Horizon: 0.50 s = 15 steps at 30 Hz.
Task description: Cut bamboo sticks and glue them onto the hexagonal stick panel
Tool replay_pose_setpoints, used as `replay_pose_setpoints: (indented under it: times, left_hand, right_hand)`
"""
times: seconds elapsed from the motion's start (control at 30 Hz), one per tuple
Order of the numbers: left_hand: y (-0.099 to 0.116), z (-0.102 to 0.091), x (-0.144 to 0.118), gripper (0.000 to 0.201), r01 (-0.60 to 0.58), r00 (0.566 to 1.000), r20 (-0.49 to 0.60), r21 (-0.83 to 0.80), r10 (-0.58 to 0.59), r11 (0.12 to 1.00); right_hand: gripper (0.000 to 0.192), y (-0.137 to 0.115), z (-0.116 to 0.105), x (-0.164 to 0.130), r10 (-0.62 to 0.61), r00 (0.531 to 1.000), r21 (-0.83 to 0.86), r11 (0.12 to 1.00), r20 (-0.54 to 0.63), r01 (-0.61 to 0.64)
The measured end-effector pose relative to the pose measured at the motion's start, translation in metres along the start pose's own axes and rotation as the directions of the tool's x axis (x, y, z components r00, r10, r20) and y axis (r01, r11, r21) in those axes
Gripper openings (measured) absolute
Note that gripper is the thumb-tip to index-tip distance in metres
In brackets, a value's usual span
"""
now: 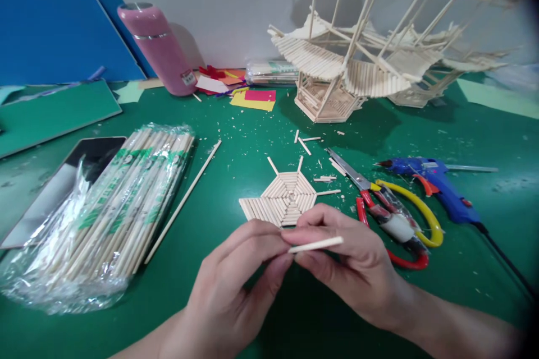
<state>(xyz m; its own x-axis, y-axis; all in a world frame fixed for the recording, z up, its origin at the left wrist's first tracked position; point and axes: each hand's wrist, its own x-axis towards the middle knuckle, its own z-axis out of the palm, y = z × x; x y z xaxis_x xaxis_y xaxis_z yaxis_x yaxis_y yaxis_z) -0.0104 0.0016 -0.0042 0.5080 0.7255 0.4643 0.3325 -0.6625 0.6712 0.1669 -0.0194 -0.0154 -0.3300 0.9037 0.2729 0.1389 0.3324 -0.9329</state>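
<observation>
A short, pale, cut length of wooden stick lies level between both hands just above the green desk: the left hand pinches its near end with thumb and forefinger closed, and the right hand curls shut around its middle, the far end poking out. Directly behind sits the flat hexagonal panel of glued sticks, one side unfinished. This looks like sizing a piece for that panel; the next move likely calls for laying it square against the open edge. Red-and-yellow-handled cutters and a blue glue gun lie to the right, a plastic-wrapped bundle of long sticks to the left.
</observation>
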Motion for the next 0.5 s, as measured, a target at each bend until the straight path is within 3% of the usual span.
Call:
replay_pose_setpoints:
  times: [0.1,0.17,0.23,0.3,0.33,0.4,0.5]
  left_hand:
    - [0.002,0.000,-0.003,0.020,-0.027,0.999,0.022,0.019,0.027,0.999]
    - [-0.002,0.001,-0.005,0.020,-0.043,0.999,0.016,0.091,0.041,0.995]
    - [-0.009,0.001,-0.006,0.024,-0.057,0.998,0.027,0.200,0.052,0.978]
    - [-0.017,0.003,-0.006,0.031,-0.057,0.997,0.072,0.314,0.036,0.948]
    - [-0.021,0.004,-0.007,0.036,-0.048,0.995,0.101,0.368,0.012,0.928]
    - [-0.027,0.007,-0.007,0.045,-0.023,0.988,0.145,0.458,-0.049,0.889]
    - [-0.031,0.011,-0.007,0.055,0.031,0.974,0.175,0.529,-0.145,0.848]
  right_hand:
    - [0.024,-0.002,0.002,0.001,-0.057,0.997,0.024,0.998,-0.047,0.058]
    - [0.020,-0.006,-0.004,0.003,-0.059,0.983,0.033,0.997,-0.176,0.065]
    - [0.019,-0.009,-0.015,0.006,-0.030,0.931,0.103,0.992,-0.363,0.072]
    - [0.018,-0.010,-0.030,0.006,0.019,0.879,0.148,0.987,-0.477,0.059]
    - [0.016,-0.009,-0.038,0.005,0.044,0.872,0.105,0.994,-0.487,0.009]
    - [0.009,-0.006,-0.054,-0.004,0.115,0.874,-0.135,0.970,-0.472,-0.201]
    - [0.016,0.004,-0.072,-0.027,0.238,0.876,-0.524,0.724,-0.420,-0.448]
